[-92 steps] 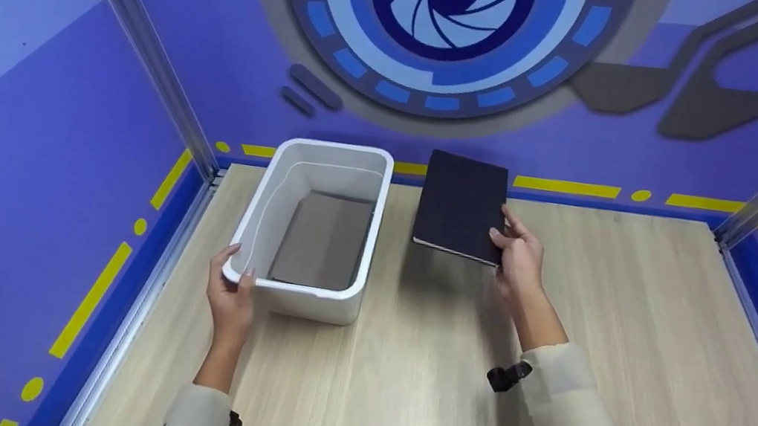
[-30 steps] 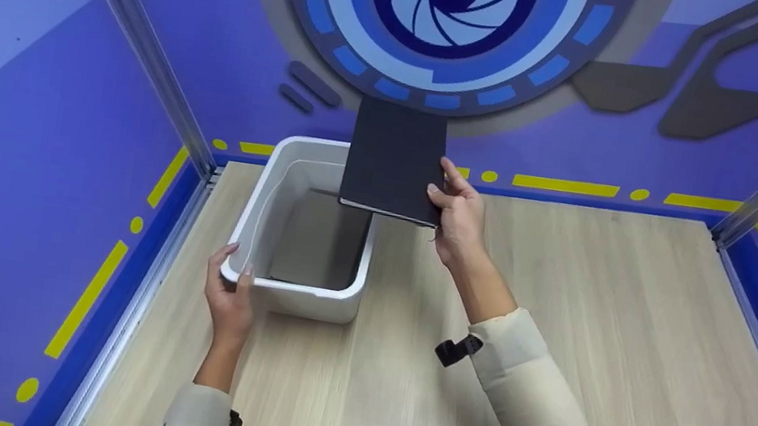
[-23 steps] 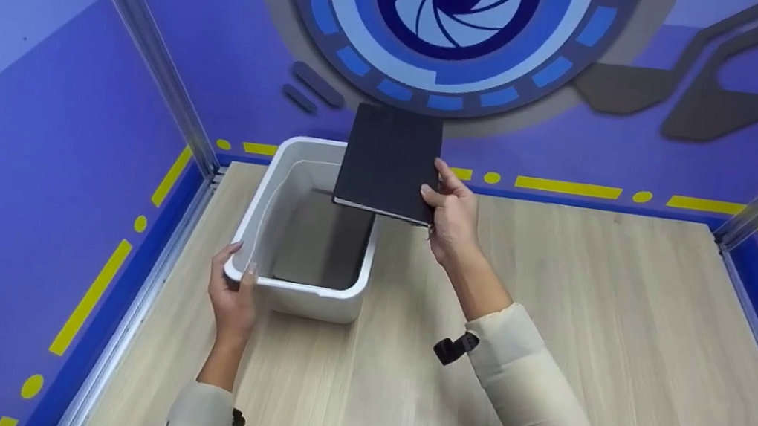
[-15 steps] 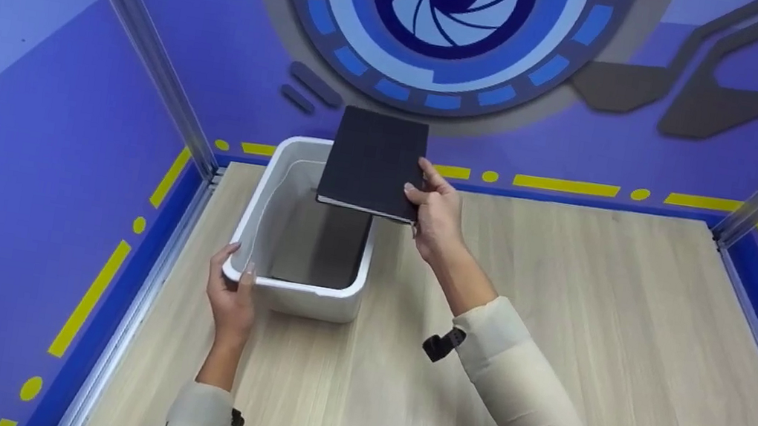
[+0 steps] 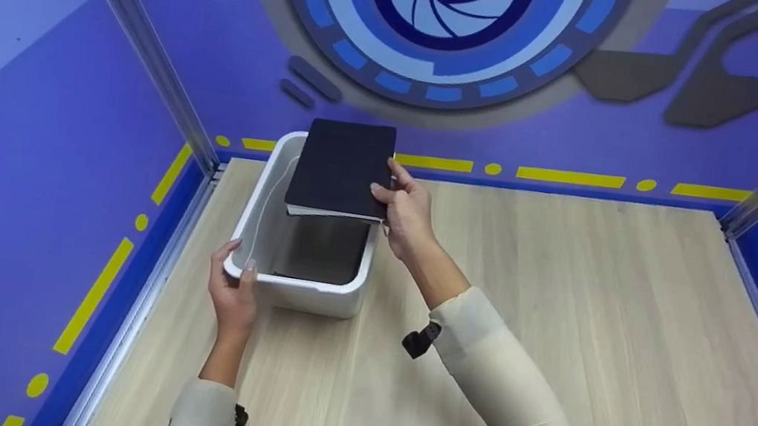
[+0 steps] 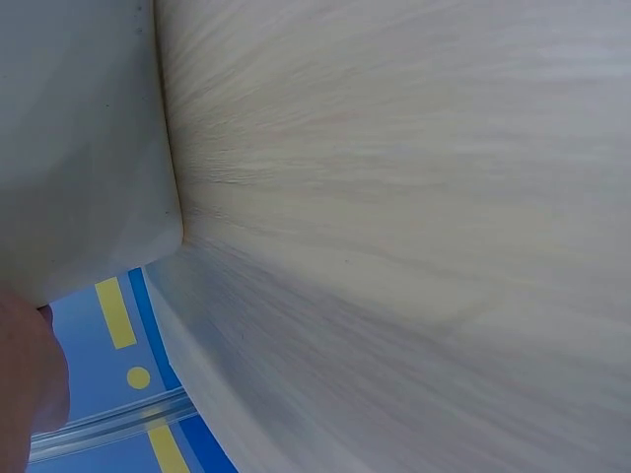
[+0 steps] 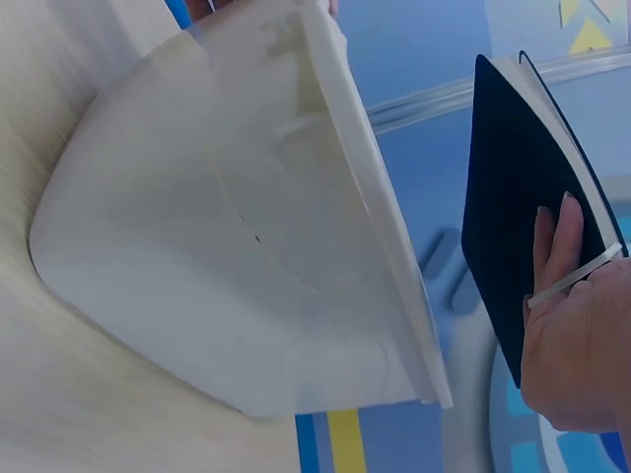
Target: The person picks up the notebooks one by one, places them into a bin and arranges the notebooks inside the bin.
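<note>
My right hand (image 5: 410,216) pinches a black hardcover notebook (image 5: 343,166) at its right edge, thumb on the cover and fingers beneath. The notebook is held flat above the far half of a white plastic bin (image 5: 242,230), with pale page edges towards me. In the right wrist view the notebook (image 7: 508,187) is well apart from the bin's rim, and a thin pale strip crosses the fingers. My left hand (image 5: 234,300) grips the bin's near left corner, thumb inside the rim. A flat grey-brown thing (image 5: 324,250) lies on the bin's floor, partly hidden by the notebook.
The bin stands on a pale wood table (image 5: 520,324), near its far left corner. A purple-blue printed wall (image 5: 495,140) rises behind, with a metal post (image 5: 142,35) at the left corner and side walls at both ends.
My right hand has carried the notebook leftwards, from beside the bin to over its opening, and lowered it a little. My left hand has stayed on the bin's corner.
</note>
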A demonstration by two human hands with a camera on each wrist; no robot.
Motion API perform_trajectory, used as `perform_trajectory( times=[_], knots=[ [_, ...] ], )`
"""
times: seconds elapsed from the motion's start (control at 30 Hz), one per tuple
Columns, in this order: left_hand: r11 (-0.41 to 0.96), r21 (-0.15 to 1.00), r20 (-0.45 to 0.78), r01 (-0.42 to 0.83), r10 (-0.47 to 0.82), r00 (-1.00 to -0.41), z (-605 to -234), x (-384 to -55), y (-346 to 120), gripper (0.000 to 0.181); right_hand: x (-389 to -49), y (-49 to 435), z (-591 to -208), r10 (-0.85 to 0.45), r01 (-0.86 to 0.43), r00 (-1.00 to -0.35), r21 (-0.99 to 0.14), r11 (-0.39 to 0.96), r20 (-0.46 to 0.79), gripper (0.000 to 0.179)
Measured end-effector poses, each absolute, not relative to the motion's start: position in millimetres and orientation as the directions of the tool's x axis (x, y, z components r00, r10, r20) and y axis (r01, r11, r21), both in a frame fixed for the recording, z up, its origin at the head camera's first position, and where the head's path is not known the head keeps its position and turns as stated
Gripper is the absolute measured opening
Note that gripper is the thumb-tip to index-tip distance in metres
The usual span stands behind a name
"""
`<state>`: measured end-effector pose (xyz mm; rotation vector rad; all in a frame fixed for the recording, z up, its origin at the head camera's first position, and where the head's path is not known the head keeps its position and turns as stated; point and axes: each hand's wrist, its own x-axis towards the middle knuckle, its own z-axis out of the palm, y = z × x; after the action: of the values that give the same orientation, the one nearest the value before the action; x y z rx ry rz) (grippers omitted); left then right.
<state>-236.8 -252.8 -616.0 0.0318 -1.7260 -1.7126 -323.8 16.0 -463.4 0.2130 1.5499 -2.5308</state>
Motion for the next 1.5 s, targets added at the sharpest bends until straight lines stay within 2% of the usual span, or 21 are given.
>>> perform_trajectory(
  times=[0.2, 0.5, 0.7, 0.9, 1.1, 1.5],
  knots=[
    [0.135, 0.892, 0.440, 0.431, -0.473, -0.763, -615, -239, -252, 0.050, -323, 5, -467, -0.064, 0.218, -0.975, -0.878, -0.427, -0.212, 0.068],
    [0.145, 0.899, 0.428, 0.413, -0.492, -0.758, -618, -235, -253, 0.049, -325, -11, -475, -0.098, 0.251, -0.968, -0.844, -0.474, -0.233, 0.072],
    [0.144, 0.892, 0.439, 0.429, -0.499, -0.747, -617, -237, -250, 0.050, -323, -16, -477, -0.093, 0.276, -0.961, -0.858, -0.434, -0.262, 0.071],
    [0.150, 0.880, 0.462, 0.451, -0.493, -0.737, -616, -238, -250, 0.049, -323, -23, -478, -0.126, 0.269, -0.963, -0.849, -0.455, -0.238, 0.072],
    [0.145, 0.878, 0.466, 0.456, -0.482, -0.742, -617, -236, -252, 0.051, -324, -26, -479, -0.140, 0.272, -0.962, -0.837, -0.476, -0.233, 0.073],
    [0.144, 0.885, 0.454, 0.443, -0.484, -0.749, -616, -234, -250, 0.051, -326, -22, -483, -0.128, 0.276, -0.961, -0.857, -0.435, -0.244, 0.074]
  ],
)
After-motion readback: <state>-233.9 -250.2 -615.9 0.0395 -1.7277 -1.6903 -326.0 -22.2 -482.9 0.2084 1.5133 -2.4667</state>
